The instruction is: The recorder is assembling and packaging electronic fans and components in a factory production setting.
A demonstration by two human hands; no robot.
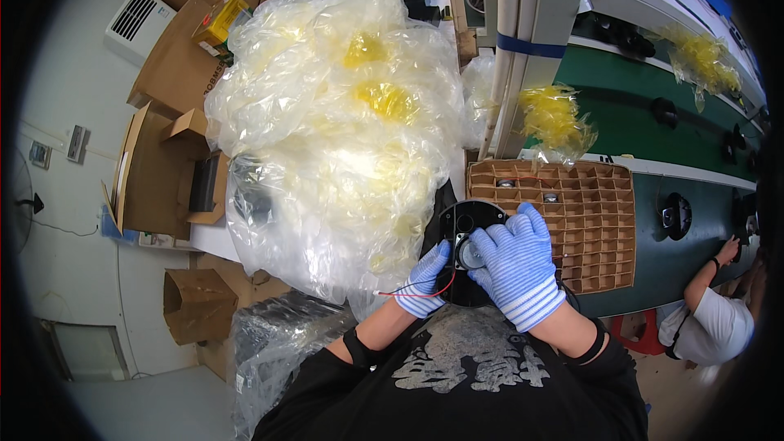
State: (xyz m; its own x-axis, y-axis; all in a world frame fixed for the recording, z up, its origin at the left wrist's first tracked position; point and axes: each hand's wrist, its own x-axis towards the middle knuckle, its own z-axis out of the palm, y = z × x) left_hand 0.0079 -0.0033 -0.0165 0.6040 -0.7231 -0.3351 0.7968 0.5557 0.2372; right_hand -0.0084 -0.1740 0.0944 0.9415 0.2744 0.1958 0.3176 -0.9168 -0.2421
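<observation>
Both my hands wear blue-and-white striped gloves. My left hand (426, 279) grips the left edge of a black plastic housing (467, 292), rounded at its ends, in front of my chest. Set against the housing is a round silver-grey part (470, 256), which looks like a small speaker. The fingers of my right hand (519, 268) are bent and closed on that part's right side, and their tips are partly hidden. A red wire (445, 287) and a dark wire trail leftward past my left hand.
Just beyond my right hand lies a cardboard divider tray (592, 229) with a few round metal parts. A big heap of clear plastic bags (335, 122) covers the table at left. Farther right, a co-worker (714, 310) sits at a green conveyor (629, 196) carrying black housings.
</observation>
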